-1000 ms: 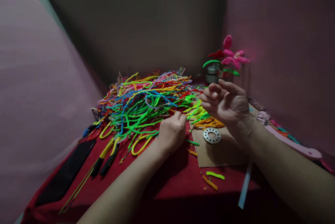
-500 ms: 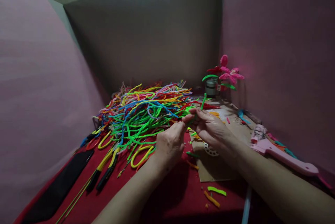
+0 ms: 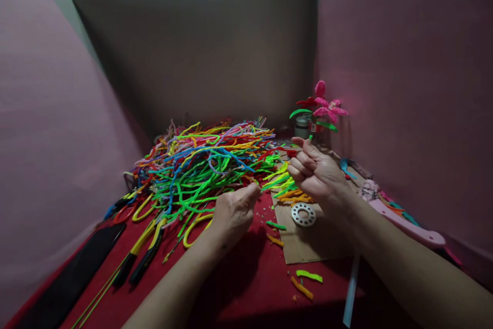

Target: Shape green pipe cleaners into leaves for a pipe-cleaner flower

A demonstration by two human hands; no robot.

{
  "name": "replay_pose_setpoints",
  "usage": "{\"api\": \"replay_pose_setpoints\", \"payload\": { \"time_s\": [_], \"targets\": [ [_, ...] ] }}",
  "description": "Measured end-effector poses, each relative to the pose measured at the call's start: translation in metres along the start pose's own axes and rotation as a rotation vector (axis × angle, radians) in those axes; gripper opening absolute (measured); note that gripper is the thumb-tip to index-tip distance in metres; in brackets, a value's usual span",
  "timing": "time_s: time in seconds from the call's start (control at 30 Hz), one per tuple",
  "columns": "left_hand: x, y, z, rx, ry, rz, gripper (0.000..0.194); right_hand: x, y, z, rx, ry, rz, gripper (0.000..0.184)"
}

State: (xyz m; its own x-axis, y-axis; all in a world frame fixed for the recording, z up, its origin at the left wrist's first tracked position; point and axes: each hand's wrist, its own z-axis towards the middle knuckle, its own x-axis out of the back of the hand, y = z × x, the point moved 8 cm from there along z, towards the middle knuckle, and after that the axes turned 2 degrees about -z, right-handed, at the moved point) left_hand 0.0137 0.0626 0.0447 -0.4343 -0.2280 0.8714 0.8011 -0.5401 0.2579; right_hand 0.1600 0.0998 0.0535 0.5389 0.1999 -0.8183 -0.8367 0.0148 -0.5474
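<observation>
1. Two bare hands are up and apart: the left hand (image 3: 234, 211) near the big heap of fuzzy sticks (image 3: 215, 165), the right hand (image 3: 319, 175) on the cardboard (image 3: 311, 249) side.
2. One bit of green stick (image 3: 310, 138) peeks out by the right thumb. It looks pinched there, with the other fingers curled in.
3. It should be very light, soft outside and bendy, a bit stiff if wire runs inside. I don't think it would slip or break, but a hard squeeze might flatten the fuzz.
4. Best place to hold it, I think: near one end, between thumb and fingertip.
5. It looks bright green, and only a tiny tip shows. The hand hides the rest, so I can't tell its length or shape.
6. The left fingertips point away. I can't tell if they press together or hold anything.
</observation>
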Motion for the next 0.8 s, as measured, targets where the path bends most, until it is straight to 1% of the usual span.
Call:
{"api": "replay_pose_setpoints", "payload": {
  "time_s": [0.17,0.3,0.37,0.47,0.53,0.6,0.63,0.7,0.8],
  "targets": [
    [0.014,-0.022,-0.004,0.040,0.008,-0.047,0.023,0.002,-0.010,0.003,0.031,-0.003,0.000,0.019],
    [0.026,-0.045,-0.007,0.119,0.040,-0.141,0.024,0.006,-0.019,0.004,0.062,0.065,-0.022,0.017],
    [0.035,-0.058,-0.007,0.181,0.107,-0.272,0.022,0.007,-0.020,0.004,0.062,0.088,-0.016,0.019],
    [0.052,-0.077,-0.008,0.285,0.254,-0.473,0.020,0.007,-0.019,0.004,0.048,0.076,0.005,0.019],
    [0.060,-0.086,-0.011,0.348,0.327,-0.547,0.019,0.007,-0.017,0.005,0.035,0.057,0.019,0.018],
    [0.066,-0.090,-0.013,0.367,0.367,-0.573,0.019,0.008,-0.016,0.006,0.032,0.046,0.032,0.020],
    [0.068,-0.089,-0.014,0.352,0.375,-0.554,0.019,0.008,-0.016,0.006,0.030,0.048,0.035,0.021],
    [0.072,-0.081,-0.015,0.269,0.370,-0.430,0.018,0.010,-0.017,0.006,0.025,0.059,0.027,0.023],
    [0.073,-0.066,-0.015,0.149,0.328,-0.112,0.021,0.009,-0.021,0.004,0.041,0.065,-0.006,0.022]
  ]
}}
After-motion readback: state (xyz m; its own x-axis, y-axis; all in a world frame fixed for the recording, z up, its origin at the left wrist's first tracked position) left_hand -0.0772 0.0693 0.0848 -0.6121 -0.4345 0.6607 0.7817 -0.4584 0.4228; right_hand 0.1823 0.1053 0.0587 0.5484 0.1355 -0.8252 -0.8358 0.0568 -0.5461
